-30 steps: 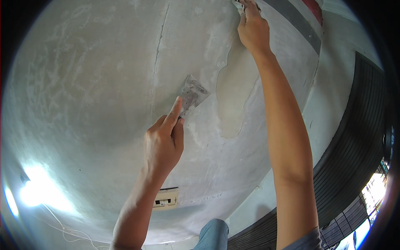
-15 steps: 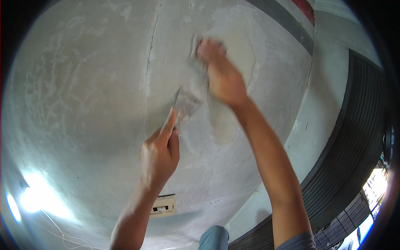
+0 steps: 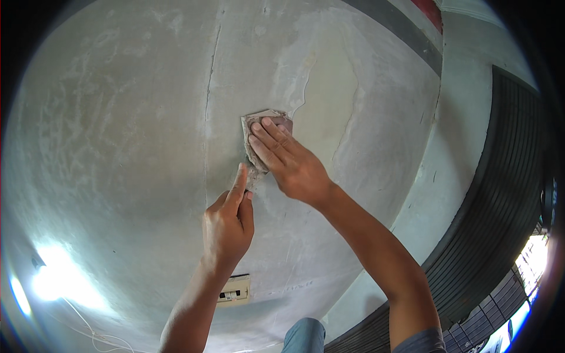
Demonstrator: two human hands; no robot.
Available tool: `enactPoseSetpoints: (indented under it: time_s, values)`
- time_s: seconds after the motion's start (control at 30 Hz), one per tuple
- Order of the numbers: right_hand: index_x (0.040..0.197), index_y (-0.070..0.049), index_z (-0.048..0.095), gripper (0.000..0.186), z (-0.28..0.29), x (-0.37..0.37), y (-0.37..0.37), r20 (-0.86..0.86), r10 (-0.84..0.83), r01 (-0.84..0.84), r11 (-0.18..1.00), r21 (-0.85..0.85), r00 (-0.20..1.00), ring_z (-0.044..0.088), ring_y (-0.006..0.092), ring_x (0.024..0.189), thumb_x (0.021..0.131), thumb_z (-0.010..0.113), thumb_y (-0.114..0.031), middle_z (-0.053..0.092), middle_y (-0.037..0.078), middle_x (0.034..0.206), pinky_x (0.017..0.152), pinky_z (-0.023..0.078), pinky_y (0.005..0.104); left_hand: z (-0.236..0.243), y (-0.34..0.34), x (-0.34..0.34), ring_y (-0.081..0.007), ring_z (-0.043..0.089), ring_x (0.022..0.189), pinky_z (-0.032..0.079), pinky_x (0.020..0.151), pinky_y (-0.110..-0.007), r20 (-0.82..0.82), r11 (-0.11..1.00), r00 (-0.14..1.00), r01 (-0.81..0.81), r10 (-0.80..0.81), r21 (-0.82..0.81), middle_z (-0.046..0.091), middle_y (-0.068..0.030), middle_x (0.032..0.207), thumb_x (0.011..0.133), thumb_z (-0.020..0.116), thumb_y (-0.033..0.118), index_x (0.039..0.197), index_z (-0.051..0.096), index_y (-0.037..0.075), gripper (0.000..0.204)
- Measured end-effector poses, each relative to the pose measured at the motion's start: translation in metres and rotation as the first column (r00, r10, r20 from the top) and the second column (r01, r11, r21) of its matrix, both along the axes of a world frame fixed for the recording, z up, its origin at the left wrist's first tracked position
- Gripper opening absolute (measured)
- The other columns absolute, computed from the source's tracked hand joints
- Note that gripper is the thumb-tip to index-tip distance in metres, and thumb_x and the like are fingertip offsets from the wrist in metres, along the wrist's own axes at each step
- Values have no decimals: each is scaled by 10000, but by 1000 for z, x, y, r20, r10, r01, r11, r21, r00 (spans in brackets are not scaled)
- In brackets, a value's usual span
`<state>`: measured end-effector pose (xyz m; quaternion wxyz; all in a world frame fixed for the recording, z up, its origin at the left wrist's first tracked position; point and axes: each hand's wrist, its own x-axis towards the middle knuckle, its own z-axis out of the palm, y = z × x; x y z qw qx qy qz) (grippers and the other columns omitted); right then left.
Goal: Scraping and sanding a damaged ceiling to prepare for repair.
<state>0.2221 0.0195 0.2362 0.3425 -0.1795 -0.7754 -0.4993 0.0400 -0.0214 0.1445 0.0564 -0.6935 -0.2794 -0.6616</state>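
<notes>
My right hand presses its outstretched fingers on a flat, brownish putty spreader with pale grey paste crusted along its edges. Just below, my left hand is closed on the handle of a putty knife, its index finger stretched up along the tool. Most of the knife's blade is hidden under the spreader. The two tools overlap in front of a grey plastered wall. Right of them, a smooth cream-beige patch with an uneven, raised rim runs down the wall.
A thin vertical crack lies left of the hands. Below my left wrist is a cream switch plate. A bright lamp with a white cable shines at lower left. Dark ribbed panelling curves along the right.
My right hand has come down and left with the spreader, from the upper part of the patch onto the putty knife. My left hand has barely moved.
</notes>
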Motion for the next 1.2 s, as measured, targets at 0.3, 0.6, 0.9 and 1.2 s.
enactPoseSetpoints:
  time_s: [0.3, 0.6, 0.9, 1.2]
  values:
    - [1395, 12, 516, 409, 183, 26, 17, -364, -51, 121, 977, 174, 930, 511, 381, 1357, 1000, 435, -57, 545, 227, 1447, 1143, 425, 422, 78, 19, 18, -96, 363, 523, 360, 509, -261, -22, 991, 1000, -2, 5, 132, 403, -82, 600, 977, 599, 36, 1406, 608, 68, 430]
    - [1352, 17, 601, 493, 31, 13, 12, -49, -46, 51, 994, 92, 998, 471, 301, 1425, 864, 533, 25, 519, 191, 1496, 1188, 398, 448, 25, 6, -2, -174, 549, 498, 441, 514, -289, -27, 997, 1000, -1, 3, 81, 582, -158, 640, 941, 613, -9, 1391, 596, 4, 450]
    - [1323, -80, 606, 464, 148, 41, 35, -340, -111, 183, 965, 189, 934, 558, 310, 1321, 882, 531, 43, 614, 157, 1375, 1086, 479, 383, 60, 15, 10, -191, 504, 484, 432, 510, -300, -19, 992, 999, 34, -32, 125, 568, -144, 627, 951, 611, 0, 1375, 616, 14, 424]
    - [1365, -31, 606, 467, 66, 14, 27, -136, -28, 58, 975, 217, 990, 499, 306, 1400, 909, 520, 18, 552, 202, 1458, 1156, 435, 415, 22, 7, -2, -162, 504, 498, 432, 518, -286, -1, 999, 999, 42, -42, -5, 558, -130, 629, 947, 606, -19, 1403, 591, 15, 458]
